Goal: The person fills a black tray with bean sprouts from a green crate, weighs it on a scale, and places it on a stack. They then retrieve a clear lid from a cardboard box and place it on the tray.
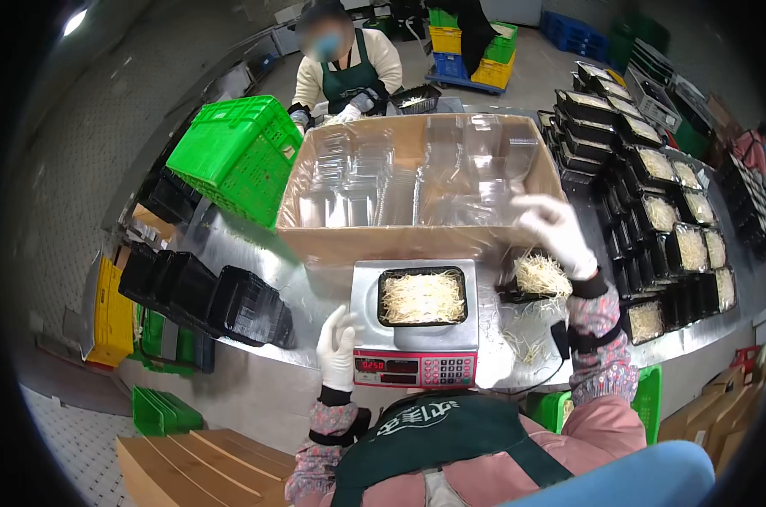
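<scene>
A black tray of bean sprouts [423, 297] rests on the plate of a red-fronted scale [415, 370], whose lit display seems to read 0250. My left hand [338, 348], in a white glove, is beside the scale's left edge, fingers apart and holding nothing. My right hand [556, 234], also gloved, is raised near the right corner of a cardboard box [374, 245], its fingers blurred. Just below it, a second black tray holds a heap of sprouts [542, 275]. Clear plastic lids [349, 186] fill the box.
Stacked filled trays [658, 211] line the table's right side. Empty black trays [248, 306] and a green crate [231, 156] are at the left. Across the table a masked co-worker [353, 72] works near another tray [415, 101]. Loose sprouts [525, 346] lie right of the scale.
</scene>
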A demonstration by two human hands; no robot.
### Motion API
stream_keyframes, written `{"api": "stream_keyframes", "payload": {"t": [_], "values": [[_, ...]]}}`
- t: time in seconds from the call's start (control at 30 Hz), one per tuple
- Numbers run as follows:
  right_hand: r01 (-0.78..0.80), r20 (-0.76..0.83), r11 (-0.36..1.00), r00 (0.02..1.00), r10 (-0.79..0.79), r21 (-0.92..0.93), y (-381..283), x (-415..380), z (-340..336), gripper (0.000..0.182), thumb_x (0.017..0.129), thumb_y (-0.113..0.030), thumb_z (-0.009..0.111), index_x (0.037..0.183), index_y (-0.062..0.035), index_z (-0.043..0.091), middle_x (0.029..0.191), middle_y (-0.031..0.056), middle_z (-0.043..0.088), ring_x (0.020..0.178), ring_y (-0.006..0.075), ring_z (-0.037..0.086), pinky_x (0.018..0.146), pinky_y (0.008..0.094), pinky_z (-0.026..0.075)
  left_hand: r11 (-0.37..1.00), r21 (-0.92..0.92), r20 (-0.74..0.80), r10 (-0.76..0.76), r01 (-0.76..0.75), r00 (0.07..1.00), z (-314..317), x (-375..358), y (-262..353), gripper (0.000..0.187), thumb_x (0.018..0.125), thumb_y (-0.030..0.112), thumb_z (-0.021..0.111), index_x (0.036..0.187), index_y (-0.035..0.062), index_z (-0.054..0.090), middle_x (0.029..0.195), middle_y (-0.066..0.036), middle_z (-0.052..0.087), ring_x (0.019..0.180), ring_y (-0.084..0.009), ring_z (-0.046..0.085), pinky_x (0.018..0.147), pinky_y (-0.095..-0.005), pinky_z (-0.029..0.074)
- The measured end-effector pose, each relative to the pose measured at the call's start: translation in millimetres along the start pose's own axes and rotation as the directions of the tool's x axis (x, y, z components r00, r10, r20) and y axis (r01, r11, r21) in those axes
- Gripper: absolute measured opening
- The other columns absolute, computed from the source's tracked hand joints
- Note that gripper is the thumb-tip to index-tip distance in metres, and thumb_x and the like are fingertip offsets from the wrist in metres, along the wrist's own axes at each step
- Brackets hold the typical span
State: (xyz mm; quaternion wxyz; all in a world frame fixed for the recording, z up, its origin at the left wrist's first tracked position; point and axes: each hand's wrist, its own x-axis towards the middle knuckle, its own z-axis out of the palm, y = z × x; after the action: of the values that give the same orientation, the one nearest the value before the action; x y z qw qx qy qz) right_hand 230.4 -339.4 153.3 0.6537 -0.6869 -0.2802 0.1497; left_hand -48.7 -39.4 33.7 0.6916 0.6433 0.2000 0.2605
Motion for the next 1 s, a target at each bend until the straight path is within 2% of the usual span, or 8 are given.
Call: {"api": "stream_keyframes", "payload": {"t": [0.13,0.3,0.37,0.43,0.5,0.53,0.8,1.0], "values": [[-0.05,0.313,0.992,0.946,0.086,-0.119,43,-39,64,0.028,0.089,-0.01,0.065,0.116,-0.0038,0.067,0.085,0.0002,0.07,0.078,0.0053,0.059,0.073,0.0231,0.048,0.985,-0.167,0.172,0.067,-0.038,0.983,46,12,16,0.057,0.093,0.019,0.064,0.142,0.0031,0.039,0.113,-0.011,0.057,0.088,-0.0153,0.062,0.068,-0.0241,0.055],[-0.084,0.037,0.976,0.995,0.093,-0.201,110,-37,90,0.026,0.084,-0.017,0.073,0.106,-0.0039,0.07,0.069,-0.0031,0.057,0.067,0.0051,0.05,0.063,0.0236,0.045,0.987,-0.021,0.205,-0.152,0.16,0.967,55,48,-25,0.033,0.09,0.002,0.061,0.123,-0.0008,0.055,0.082,-0.003,0.063,0.064,-0.0103,0.059,0.063,-0.0218,0.052],[-0.022,-0.122,0.881,0.992,-0.041,-0.473,141,-20,94,0.029,0.083,-0.03,0.072,0.095,-0.0035,0.069,0.075,0.0114,0.066,0.07,0.0223,0.065,0.065,0.0334,0.05,0.997,0.067,0.111,-0.057,0.05,0.992,56,72,-57,0.024,0.09,0.001,0.061,0.113,-0.001,0.062,0.082,-0.004,0.063,0.065,-0.0095,0.061,0.062,-0.0228,0.051],[0.047,-0.112,0.79,0.983,-0.145,-0.611,153,-9,106,0.031,0.084,-0.035,0.07,0.091,-0.0039,0.068,0.083,0.0165,0.068,0.08,0.0317,0.067,0.07,0.0393,0.051,0.957,0.239,0.03,0.16,-0.162,0.987,62,90,-67,0.015,0.091,0.006,0.061,0.103,-0.0004,0.067,0.08,-0.002,0.063,0.069,-0.0114,0.062,0.066,-0.0273,0.052],[-0.009,-0.153,0.793,0.983,-0.106,-0.609,167,0,117,0.03,0.084,-0.033,0.071,0.093,-0.0046,0.069,0.082,0.0155,0.069,0.076,0.0297,0.068,0.07,0.0365,0.052,0.536,0.79,0.051,0.426,-0.298,0.903,56,102,-65,0.017,0.092,0.014,0.062,0.098,-0.0007,0.069,0.081,-0.003,0.066,0.077,-0.0134,0.063,0.073,-0.03,0.051],[-0.065,-0.179,0.781,0.982,-0.061,-0.621,166,1,121,0.03,0.085,-0.033,0.071,0.093,-0.0036,0.069,0.081,0.0144,0.069,0.075,0.0269,0.068,0.07,0.0359,0.052,0.576,0.806,-0.011,0.248,-0.138,0.969,53,105,-69,0.022,0.092,0.019,0.063,0.1,-0.0008,0.07,0.09,-0.006,0.07,0.087,-0.0143,0.062,0.079,-0.0307,0.049],[-0.285,-0.085,0.958,0.956,0.282,-0.034,212,14,118,0.021,0.087,-0.023,0.073,0.081,-0.0048,0.063,0.076,-0.0004,0.064,0.07,0.0064,0.055,0.066,0.0237,0.046,0.988,0.025,0.161,-0.153,0.151,0.975,23,125,-120,0.022,0.082,0.004,0.069,0.102,-0.0049,0.068,0.104,-0.009,0.068,0.093,-0.0181,0.063,0.085,-0.0297,0.048],[-0.179,-0.118,0.975,0.974,0.195,0.135,211,5,123,0.031,0.086,-0.032,0.073,0.081,-0.0058,0.059,0.069,-0.0005,0.06,0.056,0.0082,0.053,0.052,0.0238,0.044,0.992,0.068,0.099,-0.111,0.105,0.989,26,111,-119,0.026,0.083,0.005,0.069,0.107,-0.0048,0.067,0.107,-0.009,0.068,0.095,-0.0158,0.064,0.086,-0.0286,0.049]]}}
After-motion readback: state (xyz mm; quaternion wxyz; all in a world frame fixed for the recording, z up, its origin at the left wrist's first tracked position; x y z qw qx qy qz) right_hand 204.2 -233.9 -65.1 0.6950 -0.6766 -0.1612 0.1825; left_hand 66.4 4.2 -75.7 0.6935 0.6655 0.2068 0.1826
